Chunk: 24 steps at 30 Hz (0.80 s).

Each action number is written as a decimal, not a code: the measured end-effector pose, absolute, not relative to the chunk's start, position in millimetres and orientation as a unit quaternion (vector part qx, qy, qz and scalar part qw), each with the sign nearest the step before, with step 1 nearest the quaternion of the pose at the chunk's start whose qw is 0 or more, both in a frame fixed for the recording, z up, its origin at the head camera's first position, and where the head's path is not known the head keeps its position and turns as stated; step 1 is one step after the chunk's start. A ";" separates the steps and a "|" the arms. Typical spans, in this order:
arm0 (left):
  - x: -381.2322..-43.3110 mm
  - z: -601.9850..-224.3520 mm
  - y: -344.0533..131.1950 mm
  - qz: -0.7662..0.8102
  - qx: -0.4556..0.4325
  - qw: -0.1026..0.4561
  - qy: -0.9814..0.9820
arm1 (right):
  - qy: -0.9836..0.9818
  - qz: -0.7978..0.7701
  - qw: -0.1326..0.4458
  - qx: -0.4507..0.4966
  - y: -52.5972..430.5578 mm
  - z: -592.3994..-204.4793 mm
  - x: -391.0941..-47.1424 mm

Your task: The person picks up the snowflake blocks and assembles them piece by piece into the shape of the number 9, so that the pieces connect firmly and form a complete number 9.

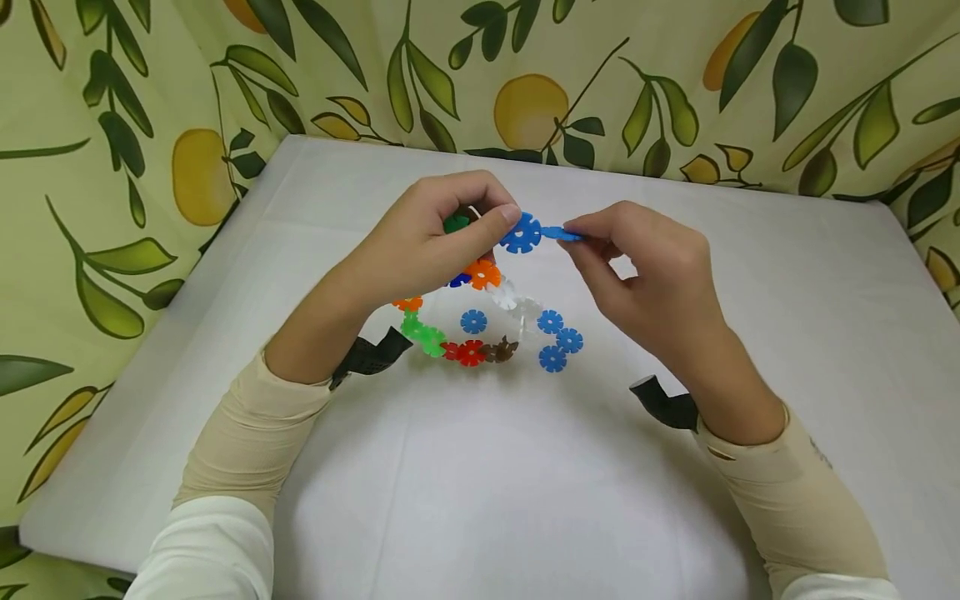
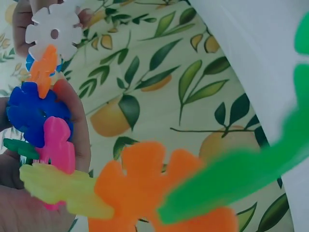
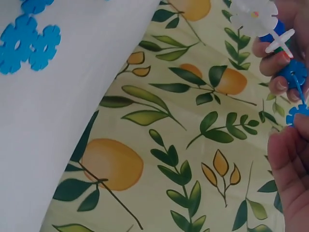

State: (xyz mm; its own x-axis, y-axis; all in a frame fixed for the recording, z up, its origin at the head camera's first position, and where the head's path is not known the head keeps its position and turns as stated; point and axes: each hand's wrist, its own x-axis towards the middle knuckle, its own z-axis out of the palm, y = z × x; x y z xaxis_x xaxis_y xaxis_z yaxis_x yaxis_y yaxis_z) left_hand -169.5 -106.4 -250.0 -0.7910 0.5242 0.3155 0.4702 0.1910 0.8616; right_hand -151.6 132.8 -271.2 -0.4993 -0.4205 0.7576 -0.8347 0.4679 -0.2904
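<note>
My left hand (image 1: 431, 237) pinches a blue notched plastic disc (image 1: 521, 234) between thumb and fingers. Fitted into its right edge is a second blue disc (image 1: 561, 234), seen edge-on, whose far side my right hand (image 1: 652, 262) pinches. From my left hand hangs a chain of linked discs, with orange (image 1: 482, 273), white (image 1: 504, 293), brown (image 1: 502, 350), red (image 1: 470, 353) and light green (image 1: 431, 341) pieces. Dark blue (image 2: 34, 113), pink (image 2: 59, 147) and yellow (image 2: 65, 191) chain discs show up close in the left wrist view. My left fingers partly hide the chain's top.
Several blue discs lie on the white table (image 1: 487, 483): one (image 1: 473, 322) within the chain's outline, others (image 1: 569, 340) right of it. Black curved pieces (image 1: 375, 353) stick out at both wrists. A leaf-and-fruit patterned cloth (image 1: 450, 75) hangs behind the table.
</note>
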 end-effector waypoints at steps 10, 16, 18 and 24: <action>-166.2 -249.1 -103.7 0.504 0.329 0.004 0.798 | -0.785 0.214 0.419 0.403 129.8 -273.7 -151.6; -165.9 -250.2 -102.6 0.489 0.346 -0.005 0.801 | -0.790 0.189 0.420 0.406 129.6 -273.1 -151.3; -166.2 -250.8 -102.0 0.486 0.352 -0.006 0.800 | -0.791 0.182 0.414 0.412 129.4 -273.1 -151.0; -165.4 -252.1 -100.1 0.482 0.363 -0.011 0.797 | -0.784 0.165 0.411 0.436 127.0 -275.1 -148.9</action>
